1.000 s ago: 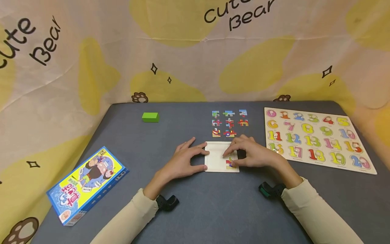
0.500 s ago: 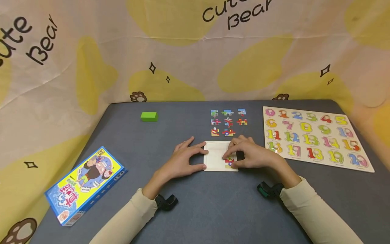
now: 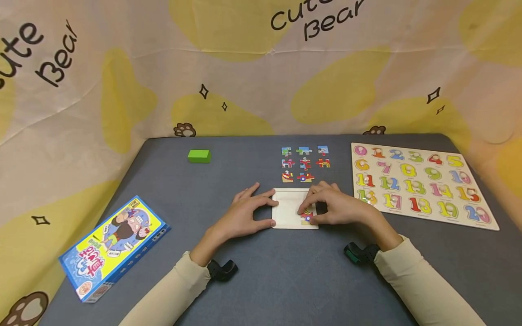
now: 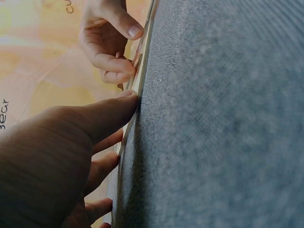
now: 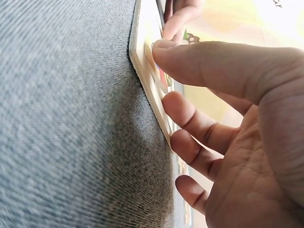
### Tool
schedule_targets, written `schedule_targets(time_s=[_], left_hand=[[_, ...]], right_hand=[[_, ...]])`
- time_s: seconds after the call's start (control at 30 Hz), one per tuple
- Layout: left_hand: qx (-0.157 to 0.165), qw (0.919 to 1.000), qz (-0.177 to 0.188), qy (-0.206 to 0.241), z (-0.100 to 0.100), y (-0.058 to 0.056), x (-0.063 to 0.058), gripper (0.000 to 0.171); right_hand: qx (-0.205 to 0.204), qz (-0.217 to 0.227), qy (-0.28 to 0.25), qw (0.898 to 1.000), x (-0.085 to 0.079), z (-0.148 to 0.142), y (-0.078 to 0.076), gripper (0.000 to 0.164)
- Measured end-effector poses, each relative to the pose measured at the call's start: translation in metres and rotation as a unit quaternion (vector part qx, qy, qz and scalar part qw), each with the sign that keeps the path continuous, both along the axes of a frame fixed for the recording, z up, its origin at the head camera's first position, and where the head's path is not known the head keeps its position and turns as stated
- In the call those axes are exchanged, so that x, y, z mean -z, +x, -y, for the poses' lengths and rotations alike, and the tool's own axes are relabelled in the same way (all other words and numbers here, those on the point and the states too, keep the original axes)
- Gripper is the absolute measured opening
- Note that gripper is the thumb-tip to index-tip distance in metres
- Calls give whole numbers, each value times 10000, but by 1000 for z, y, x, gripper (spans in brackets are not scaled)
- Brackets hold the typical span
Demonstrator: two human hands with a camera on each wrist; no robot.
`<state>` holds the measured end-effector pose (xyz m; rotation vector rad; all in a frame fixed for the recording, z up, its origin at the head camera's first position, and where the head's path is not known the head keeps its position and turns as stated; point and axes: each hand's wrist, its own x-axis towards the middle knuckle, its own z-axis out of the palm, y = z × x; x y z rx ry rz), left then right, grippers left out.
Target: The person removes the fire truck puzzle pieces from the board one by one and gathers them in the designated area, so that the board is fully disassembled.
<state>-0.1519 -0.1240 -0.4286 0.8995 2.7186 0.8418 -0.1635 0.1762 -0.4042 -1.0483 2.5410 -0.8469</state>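
Note:
A small white puzzle tray [image 3: 285,213] lies flat in front of me in the head view. My left hand [image 3: 246,215] touches its left edge with thumb and fingertips spread apart. Over the tray's right side, my right hand [image 3: 338,204] pinches a colourful jigsaw puzzle piece [image 3: 306,218] with thumb and fingers, partly hiding it. In the right wrist view the piece [image 5: 163,80] sits slightly tilted at the tray's edge, under the thumb. Beyond the tray, several loose puzzle pieces [image 3: 305,164] are laid out in rows.
A pale number board [image 3: 438,227] lies to the right, with coloured numerals in it. To the left is a blue and yellow box [image 3: 114,249]. A green block [image 3: 199,156] stands at the back left of the grey table [image 3: 269,280]. Patterned cloth [image 3: 244,68] hangs behind.
The right hand has shifted only slightly on the puzzle piece at the tray's lower right. The left hand stays at the left edge. The head view has moved a little.

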Motion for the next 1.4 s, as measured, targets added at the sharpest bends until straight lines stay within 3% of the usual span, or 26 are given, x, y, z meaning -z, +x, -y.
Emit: schedule_targets(time_s=[0.37,0.7,1.4], left_hand=[[-46,10000,54,-35,-1,0,0,47],[-42,10000,39,6,-1,0,0,47],[-42,10000,72,-53,-1,1,-1,48]], right_hand=[[44,212,46,9998,-1,0,1,36],[-122,47,1,9999,1,-1,0,40],[-80,71,110,9999,1,0,3,39]])
